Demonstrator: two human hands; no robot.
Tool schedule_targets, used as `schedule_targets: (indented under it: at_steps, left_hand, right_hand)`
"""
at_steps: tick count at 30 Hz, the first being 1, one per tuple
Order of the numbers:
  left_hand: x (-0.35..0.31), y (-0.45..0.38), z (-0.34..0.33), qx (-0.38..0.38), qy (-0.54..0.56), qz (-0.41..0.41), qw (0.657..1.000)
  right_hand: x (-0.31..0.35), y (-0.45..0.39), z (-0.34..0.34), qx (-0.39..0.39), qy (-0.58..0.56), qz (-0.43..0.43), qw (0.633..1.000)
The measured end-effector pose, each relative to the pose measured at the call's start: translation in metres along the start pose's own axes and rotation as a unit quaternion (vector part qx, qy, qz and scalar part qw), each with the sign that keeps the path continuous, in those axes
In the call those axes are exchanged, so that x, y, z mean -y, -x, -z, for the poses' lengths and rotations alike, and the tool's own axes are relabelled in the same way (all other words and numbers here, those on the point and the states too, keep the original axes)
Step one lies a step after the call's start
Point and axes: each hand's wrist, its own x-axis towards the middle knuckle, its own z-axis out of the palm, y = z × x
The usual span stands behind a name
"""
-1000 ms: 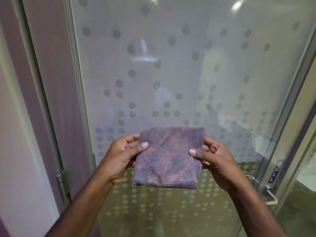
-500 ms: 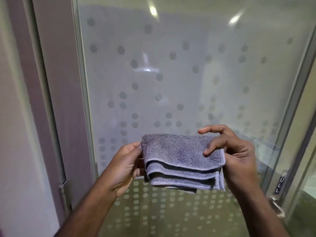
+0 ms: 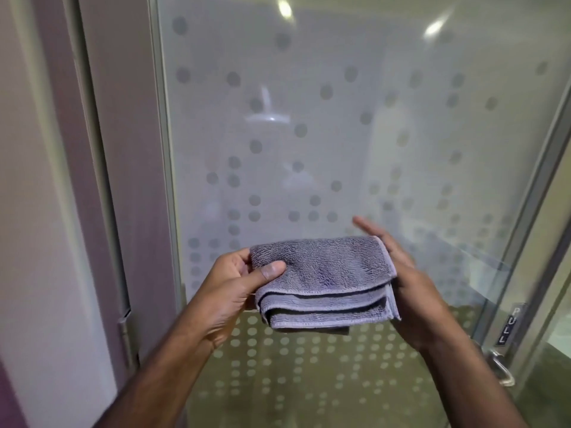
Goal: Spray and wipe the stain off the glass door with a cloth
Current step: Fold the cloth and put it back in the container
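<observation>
A frosted glass door with a pattern of round dots fills the view ahead. In front of it I hold a folded grey-purple cloth flat, its layered edges toward me. My left hand pinches the cloth's left end, thumb on top. My right hand lies along the cloth's right side with its fingers straight, pointing toward the glass. No spray bottle is in view. I cannot make out a stain on the glass.
A metal door frame runs down the left of the glass, next to a purple-grey wall panel. At lower right are a metal handle and a black PULL label on the door's edge.
The cloth went from hanging flat and facing me to folded over and lying level. My right hand let go of its top edge and now lies straight along its right side.
</observation>
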Motion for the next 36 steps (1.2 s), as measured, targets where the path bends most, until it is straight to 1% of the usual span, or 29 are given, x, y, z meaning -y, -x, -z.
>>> schedule_targets:
  at_steps: [1, 2, 3, 4, 6, 9, 11, 16, 19, 21, 24, 27, 31, 36]
  left_hand:
    - [-0.002, 0.000, 0.002, -0.005, 0.002, -0.008, 1.000]
    - [-0.002, -0.001, 0.005, -0.008, -0.001, -0.014, 1.000]
    - [-0.003, -0.002, 0.008, -0.009, -0.007, -0.020, 1.000]
    - [-0.003, -0.003, 0.011, -0.012, -0.014, -0.024, 1.000]
    - [-0.002, -0.004, 0.017, -0.021, -0.025, -0.028, 0.999]
    - [-0.004, -0.004, 0.023, -0.040, -0.033, -0.026, 0.998]
    - [-0.006, -0.003, 0.027, -0.047, -0.038, -0.023, 0.998]
    - [-0.003, -0.002, 0.038, -0.039, -0.067, 0.032, 0.997]
    - [-0.002, 0.000, 0.048, -0.006, -0.039, 0.070, 0.997]
    - [-0.003, 0.001, 0.056, 0.005, -0.030, 0.079, 0.996]
    - [-0.001, 0.000, 0.068, 0.002, -0.029, 0.068, 0.997]
    - [0.002, -0.002, 0.076, -0.014, -0.039, 0.046, 0.998]
    - [0.004, -0.006, 0.078, -0.035, -0.050, 0.039, 0.997]
    - [0.008, -0.014, 0.063, -0.008, -0.062, 0.037, 0.997]
  right_hand:
    - [-0.002, 0.002, -0.003, 0.018, -0.012, -0.068, 0.997]
    - [-0.005, 0.003, -0.004, 0.027, -0.022, -0.116, 0.993]
    - [-0.006, 0.004, -0.005, 0.029, -0.036, -0.142, 0.989]
    - [-0.007, 0.004, -0.006, 0.029, -0.043, -0.150, 0.987]
    - [-0.007, 0.005, -0.007, 0.041, -0.037, -0.138, 0.989]
    - [-0.007, 0.008, -0.006, 0.063, 0.028, -0.089, 0.994]
    - [-0.008, 0.009, -0.008, 0.073, 0.042, -0.067, 0.994]
    - [-0.011, 0.007, -0.017, 0.021, 0.029, -0.026, 0.999]
    - [-0.014, 0.008, -0.022, -0.013, 0.034, -0.030, 0.999]
    - [-0.016, 0.010, -0.025, -0.026, 0.035, -0.041, 0.998]
    - [-0.018, 0.013, -0.027, -0.025, 0.054, -0.067, 0.996]
    - [-0.020, 0.018, -0.027, -0.028, 0.062, -0.078, 0.995]
    - [-0.021, 0.026, -0.025, -0.039, 0.073, -0.089, 0.993]
    - [-0.016, 0.035, -0.012, -0.083, 0.075, -0.090, 0.990]
